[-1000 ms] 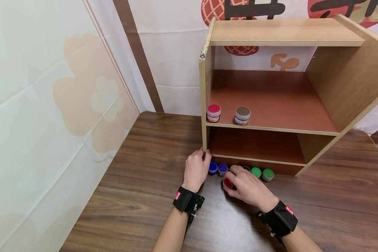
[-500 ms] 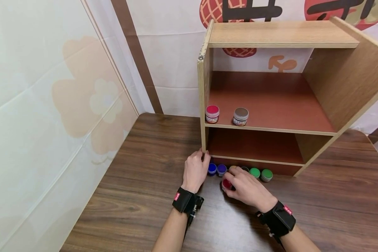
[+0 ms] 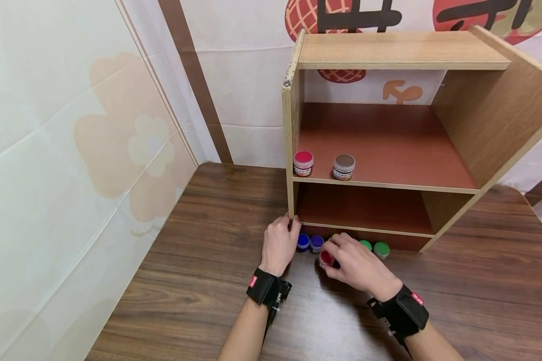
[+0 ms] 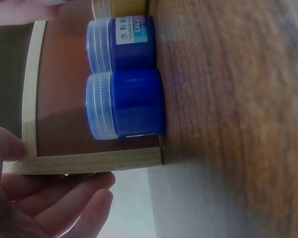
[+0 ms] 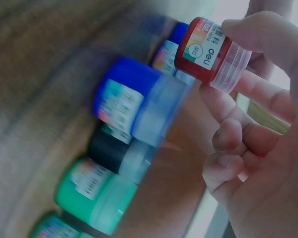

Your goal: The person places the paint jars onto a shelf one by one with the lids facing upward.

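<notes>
Head view: a pink-red jar (image 3: 303,164) and a brown jar (image 3: 344,167) stand near the front edge of a board in the wooden shelf unit (image 3: 397,50). Along its foot, lidded jars line the counter (image 3: 194,271): a blue jar (image 3: 303,242), a purple jar (image 3: 316,244), a yellow jar (image 4: 126,8), a black jar (image 5: 109,148) and greens. Of the two hands, the right hand (image 3: 354,263) pinches a dark red jar (image 3: 326,258) in front of that row; whether its base touches down is unclear. The left hand (image 3: 279,245) grips the unit's left panel, thumb inside, fingers outside. Counter surface stretches leftward and frontward.
</notes>
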The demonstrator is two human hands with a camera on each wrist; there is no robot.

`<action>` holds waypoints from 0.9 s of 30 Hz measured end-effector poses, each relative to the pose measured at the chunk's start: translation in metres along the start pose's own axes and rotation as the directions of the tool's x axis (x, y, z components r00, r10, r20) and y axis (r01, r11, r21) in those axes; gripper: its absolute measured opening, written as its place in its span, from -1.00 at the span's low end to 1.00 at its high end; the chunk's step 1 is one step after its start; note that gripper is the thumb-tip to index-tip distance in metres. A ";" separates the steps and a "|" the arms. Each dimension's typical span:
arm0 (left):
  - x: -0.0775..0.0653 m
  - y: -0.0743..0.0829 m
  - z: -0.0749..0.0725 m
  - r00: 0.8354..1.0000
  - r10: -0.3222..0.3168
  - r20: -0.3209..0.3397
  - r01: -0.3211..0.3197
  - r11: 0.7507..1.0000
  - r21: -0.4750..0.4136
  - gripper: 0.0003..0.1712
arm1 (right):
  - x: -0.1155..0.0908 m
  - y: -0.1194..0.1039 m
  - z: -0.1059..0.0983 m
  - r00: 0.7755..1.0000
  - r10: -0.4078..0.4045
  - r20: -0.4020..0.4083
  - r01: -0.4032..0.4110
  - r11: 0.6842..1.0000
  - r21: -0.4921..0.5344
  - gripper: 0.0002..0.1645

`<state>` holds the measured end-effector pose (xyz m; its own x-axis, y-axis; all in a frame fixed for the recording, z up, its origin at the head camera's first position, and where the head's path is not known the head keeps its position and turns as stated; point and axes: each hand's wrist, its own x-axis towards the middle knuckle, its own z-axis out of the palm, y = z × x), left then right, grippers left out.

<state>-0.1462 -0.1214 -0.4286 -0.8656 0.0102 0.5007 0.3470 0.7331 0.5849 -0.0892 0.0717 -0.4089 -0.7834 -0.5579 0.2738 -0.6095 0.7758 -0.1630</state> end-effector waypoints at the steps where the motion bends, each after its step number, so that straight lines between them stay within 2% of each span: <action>1: 0.000 0.000 0.000 1.000 0.000 0.002 0.000 1.000 -0.001 -0.63 | 0.001 0.000 -0.003 1.000 0.002 -0.006 -0.002 1.000 0.000 -0.64; 5: 0.000 0.000 0.000 1.000 0.000 0.001 0.000 1.000 0.002 -0.63 | 0.002 0.000 -0.015 0.999 0.003 -0.040 -0.003 1.000 0.005 -0.64; 9: 0.000 -0.001 0.000 1.000 0.002 0.003 -0.002 1.000 -0.001 -0.63 | 0.004 0.000 -0.030 0.994 -0.007 -0.107 0.009 1.000 0.018 -0.64; 17: 0.001 -0.003 0.001 1.000 0.010 0.002 -0.010 1.000 -0.006 -0.63 | 0.003 0.004 -0.063 0.968 -0.015 -0.252 0.023 0.999 0.029 -0.63; 22: 0.001 -0.003 0.001 1.000 0.007 0.005 -0.007 1.000 -0.012 -0.65 | -0.001 0.007 -0.085 0.933 0.012 -0.359 0.006 0.999 0.049 -0.59; 27: 0.001 -0.002 0.000 1.000 0.001 0.004 -0.001 1.000 -0.013 -0.65 | -0.002 0.007 -0.101 0.878 0.054 -0.475 -0.007 0.995 0.101 -0.55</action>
<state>-0.1474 -0.1227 -0.4295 -0.8667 0.0140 0.4987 0.3529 0.7239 0.5929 -0.0796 0.1081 -0.3153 -0.6637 -0.3081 0.6816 -0.6130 0.7462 -0.2596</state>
